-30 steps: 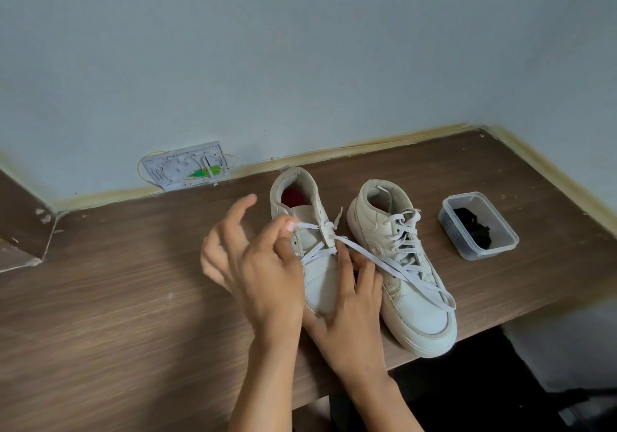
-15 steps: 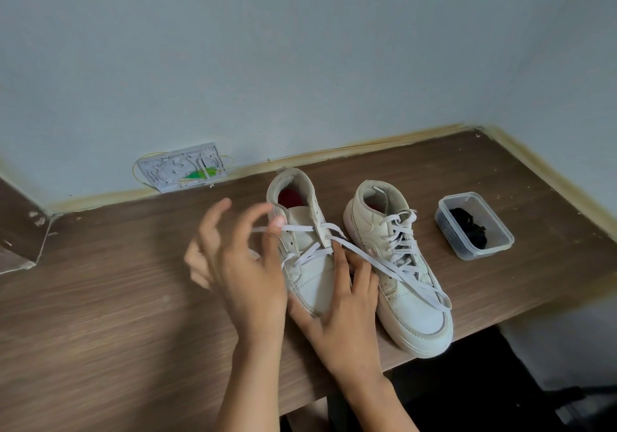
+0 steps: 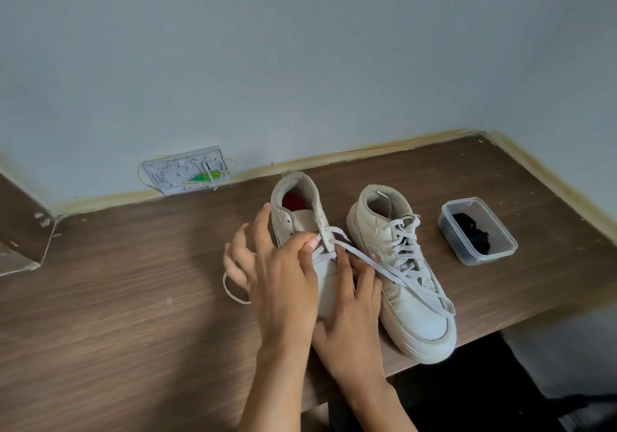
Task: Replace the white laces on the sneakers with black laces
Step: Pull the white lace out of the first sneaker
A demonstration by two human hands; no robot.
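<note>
At table centre stands the left sneaker (image 3: 302,231), its white lace (image 3: 384,266) half undone; the left hand (image 3: 283,281) pinches it at an eyelet; the right hand (image 3: 354,318) lies flat, steadying the toe; pull each crossing slack first; black laces (image 3: 475,236) wait at three o'clock.

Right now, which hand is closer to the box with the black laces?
Right. The right hand rests on the left sneaker, on the side towards the box. The left hand pinches the white lace, farther away.

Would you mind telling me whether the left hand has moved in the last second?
Yes. The left hand swung out leftward, then returned to the left sneaker's eyelets.
</note>
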